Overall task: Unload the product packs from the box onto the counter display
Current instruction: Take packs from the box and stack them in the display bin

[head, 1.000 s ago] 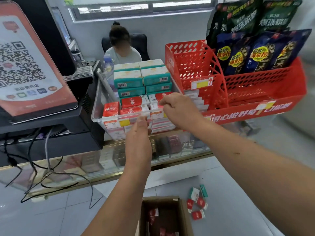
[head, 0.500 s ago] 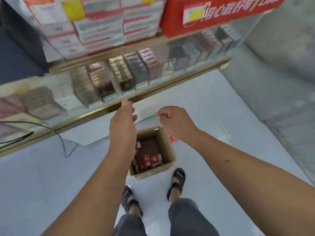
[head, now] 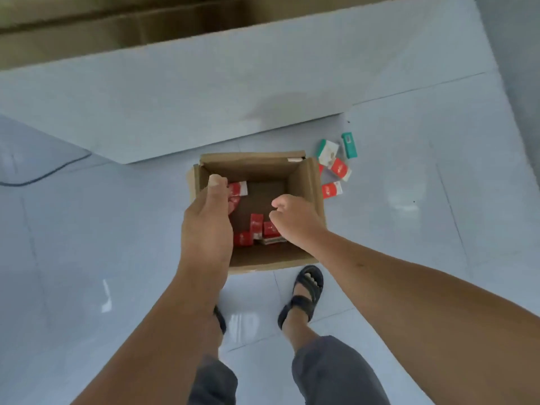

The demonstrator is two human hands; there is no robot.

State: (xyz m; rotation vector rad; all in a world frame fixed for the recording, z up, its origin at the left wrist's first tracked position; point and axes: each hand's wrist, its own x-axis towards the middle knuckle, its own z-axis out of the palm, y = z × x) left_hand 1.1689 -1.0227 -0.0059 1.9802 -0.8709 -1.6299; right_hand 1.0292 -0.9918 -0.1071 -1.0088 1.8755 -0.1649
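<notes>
An open cardboard box (head: 254,159) stands on the tiled floor in front of my feet. Several red product packs (head: 257,230) lie at its bottom, and a red and white pack (head: 238,188) leans near the left wall. My left hand (head: 206,226) reaches down over the box's left side, thumb beside that pack; its fingers are hidden under the hand. My right hand (head: 295,220) hovers over the right half of the box with loosely curled fingers and holds nothing. The counter display is out of view.
Several loose packs (head: 339,168), red and teal, lie on the floor right of the box. The counter's white base (head: 204,83) rises just behind the box. A dark cable (head: 43,177) trails at the left. My sandalled foot (head: 304,293) stands close to the box.
The view has swung down from the counter display to the floor box. Both hands have dropped from the display and now reach into the box.
</notes>
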